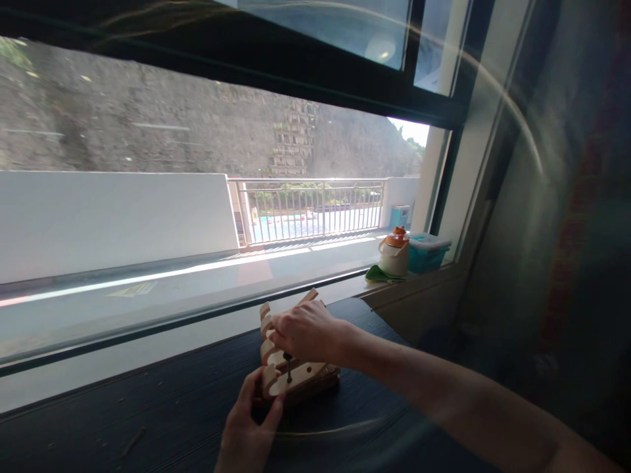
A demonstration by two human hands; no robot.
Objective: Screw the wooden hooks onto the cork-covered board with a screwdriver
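On the dark tabletop lies a wooden assembly (305,380) of pale slats with curved, hook-shaped ends lined up on its left side. My left hand (251,410) grips its near corner, thumb and fingers on either side of the nearest curved end. My right hand (308,332) is closed above the assembly. Below its fingers a thin dark shaft, apparently of a screwdriver (288,371), points down onto the nearest slat; the handle is hidden in the hand. A round dark hole shows in that slat to the right of the shaft.
The dark table (162,414) stands against a window sill (207,351). On the sill's right end are a cream bottle with an orange lid (394,255), a green leaf-shaped item (383,275) and a teal box with a pale lid (428,253). A railing (315,209) is outside.
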